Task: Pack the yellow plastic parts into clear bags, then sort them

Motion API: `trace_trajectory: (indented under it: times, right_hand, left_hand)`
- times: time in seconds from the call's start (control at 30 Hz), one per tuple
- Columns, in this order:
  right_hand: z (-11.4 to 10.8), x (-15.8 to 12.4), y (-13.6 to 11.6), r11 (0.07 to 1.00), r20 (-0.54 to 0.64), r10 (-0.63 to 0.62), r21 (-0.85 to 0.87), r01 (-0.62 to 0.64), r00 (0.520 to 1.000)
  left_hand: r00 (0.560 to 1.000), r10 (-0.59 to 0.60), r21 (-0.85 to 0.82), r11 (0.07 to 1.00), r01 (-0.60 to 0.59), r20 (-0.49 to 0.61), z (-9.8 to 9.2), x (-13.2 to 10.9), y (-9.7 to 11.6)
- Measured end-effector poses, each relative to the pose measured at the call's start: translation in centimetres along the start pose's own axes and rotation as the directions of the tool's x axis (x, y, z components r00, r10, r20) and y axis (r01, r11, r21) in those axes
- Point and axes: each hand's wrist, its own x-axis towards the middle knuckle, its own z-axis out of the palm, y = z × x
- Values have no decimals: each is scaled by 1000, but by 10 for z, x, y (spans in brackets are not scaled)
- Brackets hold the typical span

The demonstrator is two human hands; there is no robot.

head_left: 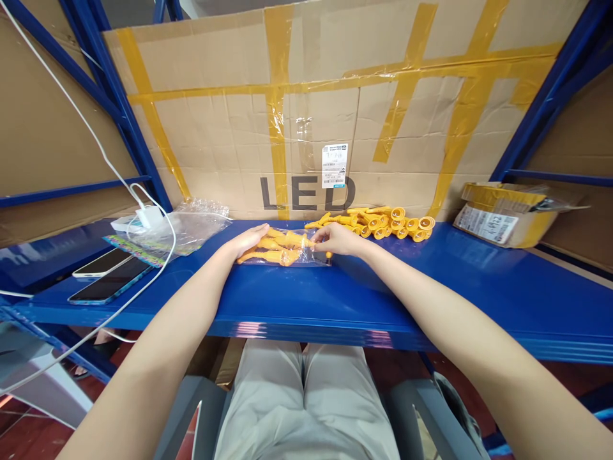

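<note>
A clear plastic bag [313,258] lies on the blue shelf with several yellow-orange plastic pieces [282,257] inside, long and narrow in shape. My left hand [251,240] grips the bag's left end, its thumb hidden. At the right end of the bag, my right hand [338,239] pinches the tip of one yellow piece, with the bag's film close to the fingers. Just beyond my right hand sits a pile of similar yellow pieces [383,222], with round cup-like ends facing right and thin stems pointing left.
A large taped cardboard sheet [230,147] stands behind the blue shelf [297,300]. To the left are two phones [110,281], a white charger [151,217] with cables and more clear plastic bags [196,220]. A small open carton [507,217] sits at the right.
</note>
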Motion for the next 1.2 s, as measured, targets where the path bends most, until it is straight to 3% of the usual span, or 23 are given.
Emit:
trace_trajectory:
  times: [0.17,0.4,0.53,0.67,0.83,1.07,1.2]
  right_hand:
    - [1,4,9,992,-35,-78,96,81,996]
    - [23,7,10,991,-20,-120,50,121,993]
    - [30,9,9,989,-50,-146,14,147,988]
    - [29,9,7,980,-80,-183,-92,176,980]
    - [24,7,3,985,-30,-149,-95,146,988]
    - [12,0,-1,997,128,-38,-64,47,991]
    - [4,-2,-3,995,113,10,-100,1,994]
  left_hand:
    - [983,-76,-198,974,109,168,4,-4,3]
    - [980,-8,-185,982,45,197,10,-9,6]
    - [985,53,-59,997,-44,165,12,-9,7]
    - [993,82,223,970,-99,84,12,-11,10]
    - [991,77,366,924,-113,110,10,-9,9]
    - [993,48,225,972,-70,105,12,-7,6]
    - [994,33,85,996,-41,102,13,-7,5]
